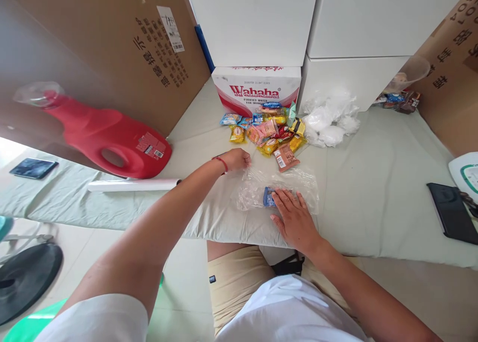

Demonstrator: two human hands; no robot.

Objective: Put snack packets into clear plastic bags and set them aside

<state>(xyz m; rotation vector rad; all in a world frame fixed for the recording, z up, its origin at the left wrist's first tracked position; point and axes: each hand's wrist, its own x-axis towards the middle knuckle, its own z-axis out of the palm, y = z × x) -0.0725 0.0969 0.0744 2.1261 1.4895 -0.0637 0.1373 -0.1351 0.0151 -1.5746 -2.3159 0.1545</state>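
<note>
A clear plastic bag [250,195] lies flat on the cloth-covered table in front of me. My left hand [236,159], with a red band at the wrist, is closed at the bag's upper left corner and pinches its edge. Fingers stretched out, my right hand [295,215] rests on the bag, partly over a small blue snack packet [268,196] that appears to be inside it. Just beyond the bag is a pile of wrapped snacks, with a brown packet [286,158] nearest and a yellow one [237,134] at its left.
Crumpled clear bags [330,120] sit right of the pile, before white drawers [356,78]. A Wahaha carton [257,90] stands behind. A red jug [115,133] and a white roll [134,184] lie left; a black phone [453,212] lies far right.
</note>
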